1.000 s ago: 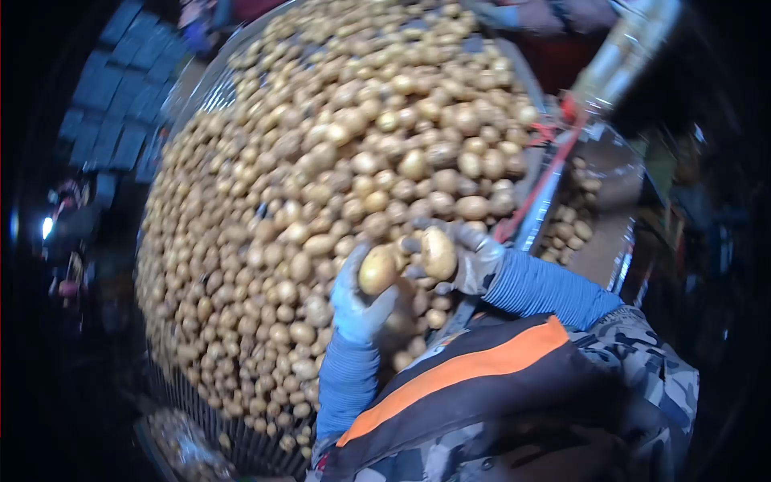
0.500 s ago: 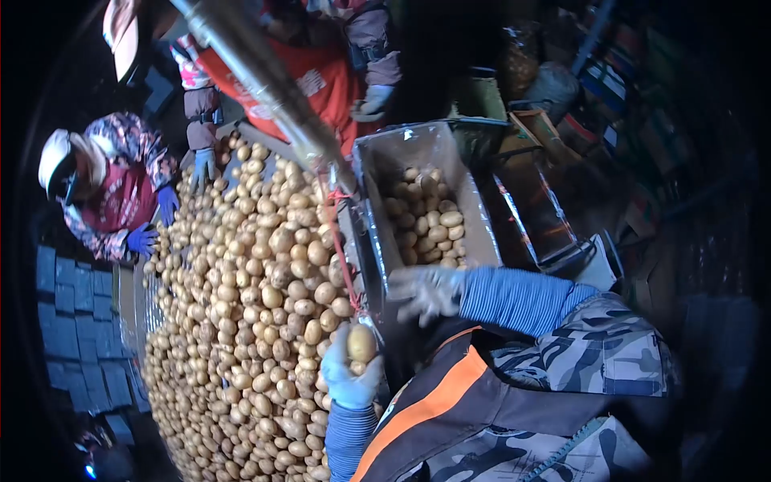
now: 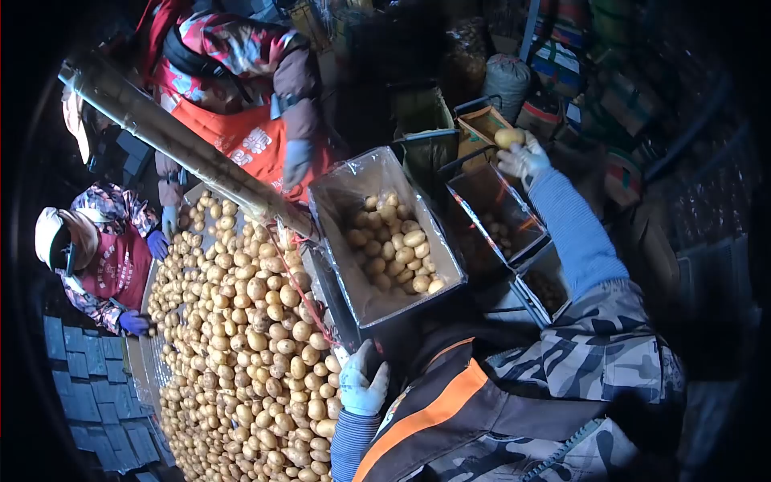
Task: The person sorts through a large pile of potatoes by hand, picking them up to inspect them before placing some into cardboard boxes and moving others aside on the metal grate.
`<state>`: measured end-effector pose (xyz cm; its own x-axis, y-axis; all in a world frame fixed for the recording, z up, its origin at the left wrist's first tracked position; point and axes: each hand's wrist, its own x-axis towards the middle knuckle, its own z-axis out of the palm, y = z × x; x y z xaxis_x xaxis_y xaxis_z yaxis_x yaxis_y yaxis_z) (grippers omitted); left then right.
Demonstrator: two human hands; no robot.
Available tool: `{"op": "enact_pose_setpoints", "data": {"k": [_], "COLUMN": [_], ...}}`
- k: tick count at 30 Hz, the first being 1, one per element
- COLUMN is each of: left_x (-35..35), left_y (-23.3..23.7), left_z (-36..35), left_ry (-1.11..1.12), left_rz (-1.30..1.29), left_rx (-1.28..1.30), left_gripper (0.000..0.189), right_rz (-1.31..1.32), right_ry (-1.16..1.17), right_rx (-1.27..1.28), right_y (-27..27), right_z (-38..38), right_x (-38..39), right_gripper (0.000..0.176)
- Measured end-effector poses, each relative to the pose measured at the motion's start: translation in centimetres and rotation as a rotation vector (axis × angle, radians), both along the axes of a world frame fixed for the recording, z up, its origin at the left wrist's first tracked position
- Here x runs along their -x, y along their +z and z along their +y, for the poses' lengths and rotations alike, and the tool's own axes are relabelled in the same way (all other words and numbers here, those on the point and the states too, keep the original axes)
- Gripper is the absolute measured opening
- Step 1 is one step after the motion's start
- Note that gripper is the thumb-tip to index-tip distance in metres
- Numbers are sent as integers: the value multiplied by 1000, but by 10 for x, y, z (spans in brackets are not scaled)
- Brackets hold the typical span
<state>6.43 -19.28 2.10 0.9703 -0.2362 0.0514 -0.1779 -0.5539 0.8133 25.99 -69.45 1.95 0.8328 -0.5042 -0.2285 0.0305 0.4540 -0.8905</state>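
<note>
My right hand, in a pale glove, is raised at the upper right with its fingers closed on a potato. Below that arm stand a plastic-lined box with some potatoes in it and a smaller bin. My left hand, also gloved, holds nothing; its thumb and fingers are apart. It rests by the edge of the sorting table, beside a wide heap of potatoes. Between my hands a larger lined carton is partly filled with potatoes.
A metal pole slants over the table, with a red cord tied near it. One co-worker in a red apron stands opposite; another in a dark red apron is at the far left. Sacks and crates are behind.
My right hand has swung from beside the large carton to the upper right and now holds a potato. My left hand, which held a potato, is now without one. The view has shifted.
</note>
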Motion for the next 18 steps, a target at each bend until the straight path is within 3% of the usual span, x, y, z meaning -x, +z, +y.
{"op": "enact_pose_setpoints", "data": {"k": [1, 4, 6, 11, 15, 18], "left_x": [1, 5, 13, 44, 100, 147], "left_y": [1, -1, 9, 15, 11, 25], "left_z": [0, 4, 8, 37, 69, 81], "left_ry": [4, 60, 112, 204, 512, 756], "left_rz": [12, 30, 8, -36, -103, -127], "left_rx": [17, 77, 31, -237, -234, -311], "left_gripper": [50, 49, 48, 52, 52, 59], "right_rz": [108, 112, 129, 196, 77, -94], "right_ry": [-157, 146, 198, 612, 1107, 1451], "right_rx": [57, 103, 41, 79, 48, 225], "right_y": [-8, -32, -42, -50, -43, -20], "right_z": [-22, -34, -3, 153, 268, 345], "right_x": [-13, 4, 10, 14, 29, 75], "right_gripper": [58, 61, 51, 51, 57, 51]}}
